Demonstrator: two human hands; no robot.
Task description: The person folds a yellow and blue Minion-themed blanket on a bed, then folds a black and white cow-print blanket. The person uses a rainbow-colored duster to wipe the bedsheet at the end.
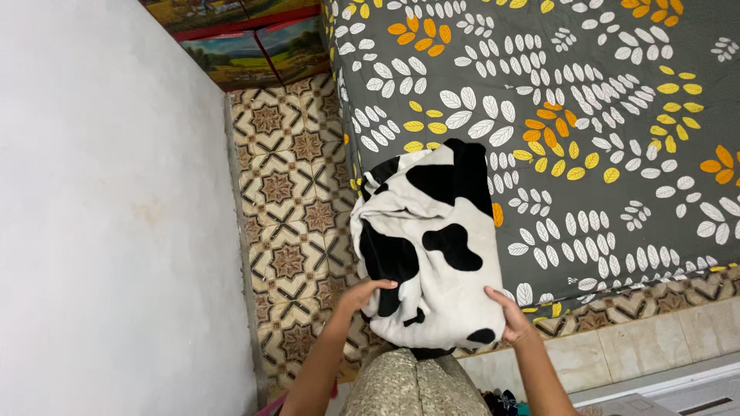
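A folded black-and-white cow-patterned blanket is held up between the 2 hands at the near corner of a bed, its upper half over the mattress and its lower half hanging past the bed's near edge, above the floor and the person's lap. The left hand grips the blanket's lower left side, fingers curled over the cloth with the thumb lying on top; the right hand clasps the lower right corner, thumb on the face of the cloth and the other fingers hidden behind it. Both hands are closed on the fabric, with the bundle's bottom edge sagging between them. The bed wears a grey sheet printed with white and orange leaves, which spreads flat and bare up and to the right of the blanket, giving the widest open surface in view. To the left of the bed runs a narrow strip of patterned floor tile, hemmed in by a plain white wall close on the far left. At the head of that strip stand red-framed landscape pictures. Along the bottom right, a pale tiled ledge borders the bed's near side.
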